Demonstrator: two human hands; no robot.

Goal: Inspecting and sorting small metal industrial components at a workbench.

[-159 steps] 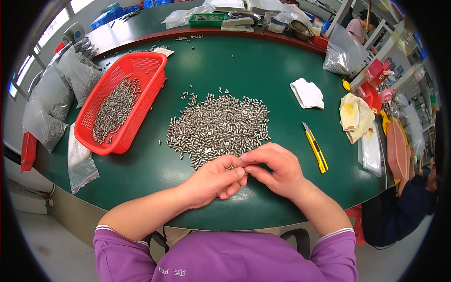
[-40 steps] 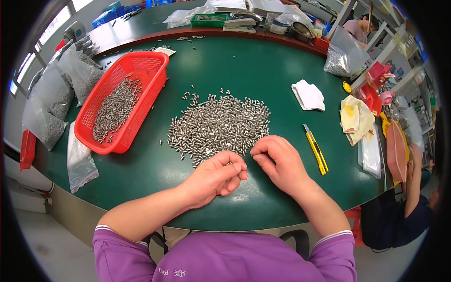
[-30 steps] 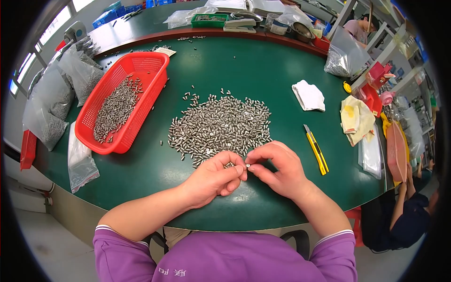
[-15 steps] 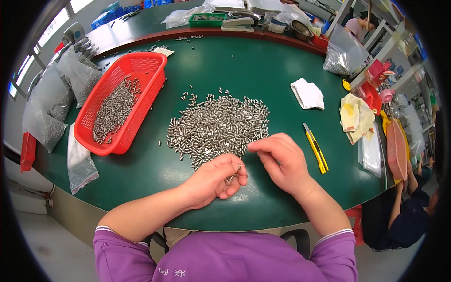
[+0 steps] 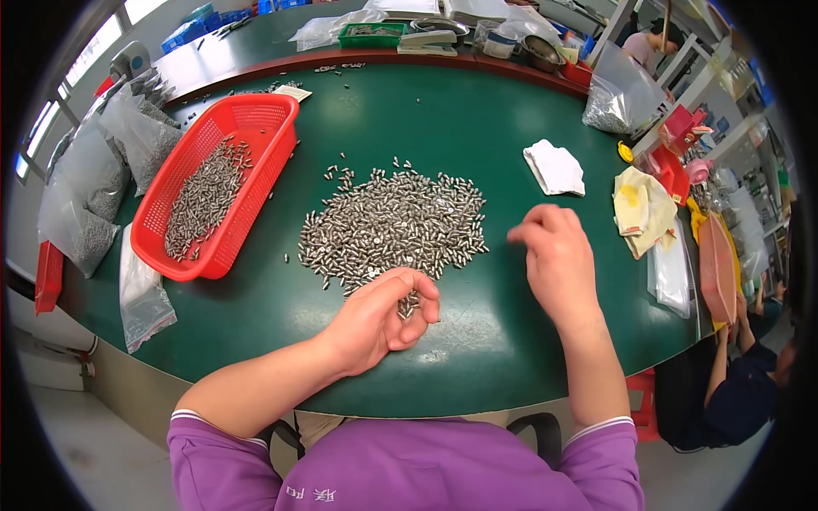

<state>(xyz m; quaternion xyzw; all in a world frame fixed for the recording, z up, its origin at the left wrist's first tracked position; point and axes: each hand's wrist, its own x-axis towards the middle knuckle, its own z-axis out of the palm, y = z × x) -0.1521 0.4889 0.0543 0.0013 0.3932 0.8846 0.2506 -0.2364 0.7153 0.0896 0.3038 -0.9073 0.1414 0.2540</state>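
A broad pile of small shiny metal pins (image 5: 392,226) lies on the green table. At its near edge my left hand (image 5: 379,317) is curled, palm turned inward, with several of the metal pins showing inside its fingers. To the right of the pile, raised apart from it, is my right hand (image 5: 558,260). Its fingers are bent and drawn together; whether a pin is between them is hidden. A red perforated basket (image 5: 285,140) with more such pins stands left of the pile.
Plastic bags of metal parts (image 5: 85,200) line the left edge. A flat clear bag (image 5: 146,298) lies before the basket. A white cloth (image 5: 554,168) and yellowish gloves (image 5: 641,209) lie to the right. A green tray (image 5: 372,35) sits at the back. Another person (image 5: 724,387) is at far right.
My right hand has moved right, away from the pile and my left hand, and now covers the yellow box cutter. My left hand has shifted slightly left, its curl a little looser.
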